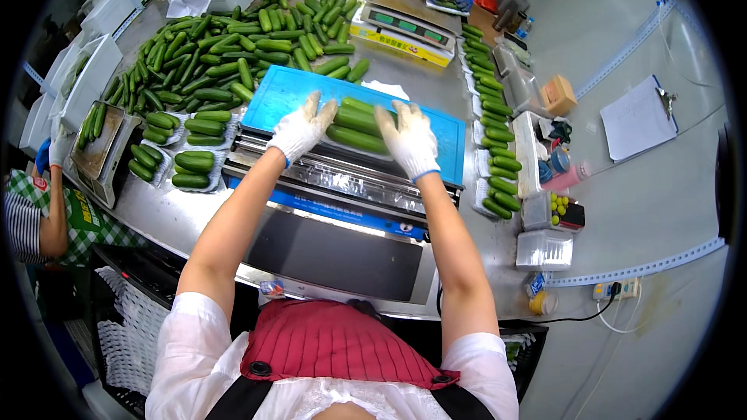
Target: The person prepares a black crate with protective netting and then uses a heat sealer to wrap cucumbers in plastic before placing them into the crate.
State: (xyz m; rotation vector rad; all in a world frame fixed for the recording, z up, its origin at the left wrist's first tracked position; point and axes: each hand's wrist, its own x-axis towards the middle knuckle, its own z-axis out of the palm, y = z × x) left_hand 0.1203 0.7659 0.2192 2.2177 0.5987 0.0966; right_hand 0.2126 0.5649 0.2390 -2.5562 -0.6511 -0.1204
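Note:
My left hand (303, 125), in a white knit glove, is at the left end of a pack of several cucumbers (359, 122), its fingertips at the pack's edge. At the right end, my right hand (408, 137), gloved alike and slightly blurred, lies with its fingers over the cucumbers. The pack is above the front part of a blue board (280, 90) on a film wrapping machine (344, 204). Clear film (350, 184) shows along the roller in front. Whether the hands grip the pack or only touch its ends is hard to tell.
Loose cucumbers (204, 64) are heaped at the back left. Trays of cucumbers (192, 169) stand left of the machine, and a row (496, 134) runs along its right. A weighing scale (408, 26) stands behind. Co-workers are at the far side and left.

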